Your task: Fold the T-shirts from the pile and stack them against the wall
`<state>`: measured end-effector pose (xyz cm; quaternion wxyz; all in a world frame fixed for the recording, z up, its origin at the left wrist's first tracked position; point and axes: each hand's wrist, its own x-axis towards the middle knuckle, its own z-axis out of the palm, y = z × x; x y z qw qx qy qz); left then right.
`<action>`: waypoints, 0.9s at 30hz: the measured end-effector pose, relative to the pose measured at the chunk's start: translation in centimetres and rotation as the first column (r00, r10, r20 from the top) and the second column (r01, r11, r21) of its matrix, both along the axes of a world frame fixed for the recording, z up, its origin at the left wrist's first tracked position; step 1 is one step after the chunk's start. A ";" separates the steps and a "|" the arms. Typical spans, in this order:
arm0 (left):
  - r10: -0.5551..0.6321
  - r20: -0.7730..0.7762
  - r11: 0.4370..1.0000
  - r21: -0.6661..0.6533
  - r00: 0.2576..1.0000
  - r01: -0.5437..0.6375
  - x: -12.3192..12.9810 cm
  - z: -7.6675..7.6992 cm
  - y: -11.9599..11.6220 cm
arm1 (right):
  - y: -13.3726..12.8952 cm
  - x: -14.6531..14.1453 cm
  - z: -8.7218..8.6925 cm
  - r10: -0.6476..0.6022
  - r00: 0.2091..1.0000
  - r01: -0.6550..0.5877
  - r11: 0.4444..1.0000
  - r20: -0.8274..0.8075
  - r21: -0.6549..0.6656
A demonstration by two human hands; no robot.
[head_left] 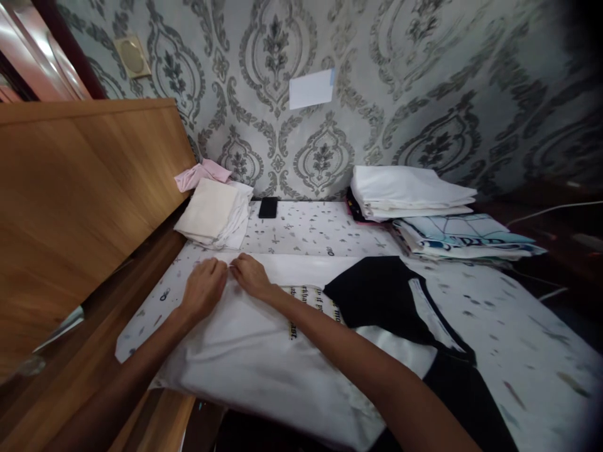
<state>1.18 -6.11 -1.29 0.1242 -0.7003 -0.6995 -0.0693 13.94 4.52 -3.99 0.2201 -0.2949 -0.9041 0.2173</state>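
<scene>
A white T-shirt [254, 364] with black sleeves and shoulders lies spread across the patterned sheet, its collar toward the right. Printed lettering shows on its front, partly covered by my right forearm. At the shirt's far left corner my left hand [206, 285] is closed, pinching the white cloth. Right beside it, my right hand [249, 274] also pinches the cloth, fingertips nearly touching those of the left. The near edge of the shirt hangs over the front of the surface.
Folded cream and white cloths [210, 210] with a pink cloth [202, 174] lie at the back left, beside a black phone-like object [268, 208]. Folded white clothes [409, 191] and printed clothes [464, 235] are stacked at the back right. A wooden panel [94, 194] rises at left.
</scene>
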 end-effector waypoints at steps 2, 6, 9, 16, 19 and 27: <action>-0.151 0.101 0.983 -0.087 0.983 0.160 0.9 -1.4 -0.1 | 1.0 -0.6 0.2 -0.024 0.999 0.023 0.999 -0.028 -0.037; -0.349 0.248 0.912 -0.134 0.904 0.389 1.5 -4.1 1.9 | 2.2 -0.9 0.8 -0.013 0.998 0.010 0.999 -0.065 -0.041; -0.306 0.274 0.927 -0.133 0.912 0.351 0.0 -4.9 4.1 | 1.8 -0.6 0.8 0.052 0.984 -0.061 0.997 -0.168 -0.049; -0.190 0.282 0.954 -0.174 0.940 0.245 -4.8 -4.8 3.9 | -0.3 -0.1 -1.7 0.109 0.969 -0.123 0.991 -0.222 -0.049; -0.108 0.262 0.964 -0.209 0.959 0.165 -6.1 -4.8 3.0 | -0.9 -0.1 -2.2 0.121 0.981 -0.126 0.992 -0.154 -0.025; 0.039 0.136 0.926 -0.377 0.990 0.015 -8.8 -2.7 2.5 | -2.0 0.6 -1.8 0.286 0.957 -0.291 0.948 0.057 0.130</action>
